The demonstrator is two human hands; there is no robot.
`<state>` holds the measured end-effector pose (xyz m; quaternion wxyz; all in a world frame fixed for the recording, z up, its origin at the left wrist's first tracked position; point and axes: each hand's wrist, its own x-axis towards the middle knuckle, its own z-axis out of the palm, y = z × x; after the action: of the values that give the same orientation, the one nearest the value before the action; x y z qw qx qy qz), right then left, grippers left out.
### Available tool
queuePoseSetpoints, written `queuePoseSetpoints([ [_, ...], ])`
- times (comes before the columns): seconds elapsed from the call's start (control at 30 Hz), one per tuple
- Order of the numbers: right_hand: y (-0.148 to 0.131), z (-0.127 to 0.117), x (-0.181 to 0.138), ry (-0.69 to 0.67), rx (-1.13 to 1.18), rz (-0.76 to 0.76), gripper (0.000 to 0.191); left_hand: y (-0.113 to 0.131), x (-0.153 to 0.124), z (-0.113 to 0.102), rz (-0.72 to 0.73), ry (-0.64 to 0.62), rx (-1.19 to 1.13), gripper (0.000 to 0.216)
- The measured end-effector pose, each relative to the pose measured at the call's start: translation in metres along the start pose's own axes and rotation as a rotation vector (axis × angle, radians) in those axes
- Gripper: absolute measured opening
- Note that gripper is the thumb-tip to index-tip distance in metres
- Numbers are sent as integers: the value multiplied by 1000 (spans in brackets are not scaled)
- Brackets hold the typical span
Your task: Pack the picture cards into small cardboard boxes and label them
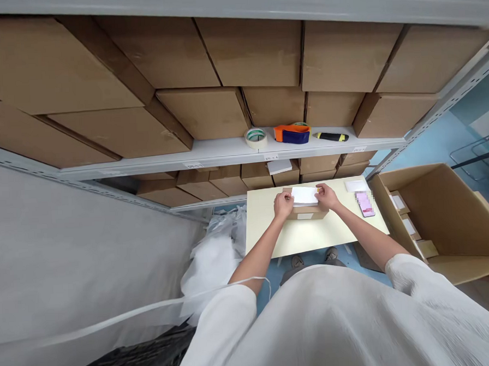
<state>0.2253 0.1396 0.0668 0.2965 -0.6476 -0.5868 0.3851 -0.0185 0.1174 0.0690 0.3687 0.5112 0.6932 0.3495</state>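
Topping a brown cardboard box (305, 210): plain white rectangular paper (304, 195).

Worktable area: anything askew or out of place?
Yes, mildly: crumpled white plastic is heaped beside the left end of the worktable, unlike the neatly stacked cartons. Between the left hand and right hand, the white paper and small cardboard box show no damage.

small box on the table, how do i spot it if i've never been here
Start at the pale yellow table by the shelves. On it sits a brown box topped with white paper. Unlike the shelved boxes, it lies between the left hand and right hand.
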Motion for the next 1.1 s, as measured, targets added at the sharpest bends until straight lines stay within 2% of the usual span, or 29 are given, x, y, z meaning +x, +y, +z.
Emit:
queuePoseSetpoints([
  [0.17,2,7,-4,26,-136,0,49,-6,0,6,-60,-4,163,15],
  [0.33,7,13,-5,38,-214,-23,49,-12,-1,10,16,-8,211,23],
  [0.5,10,18,-5,36,-287,-43,45,-15,-2,13,80,14,232,18],
  [1.03,0,26,-16,4,-511,-60,36,-14,-2,16,87,11,261,8],
  [1.1,-2,24,-20,17,-561,-89,32,-13,-5,13,112,3,313,15],
])
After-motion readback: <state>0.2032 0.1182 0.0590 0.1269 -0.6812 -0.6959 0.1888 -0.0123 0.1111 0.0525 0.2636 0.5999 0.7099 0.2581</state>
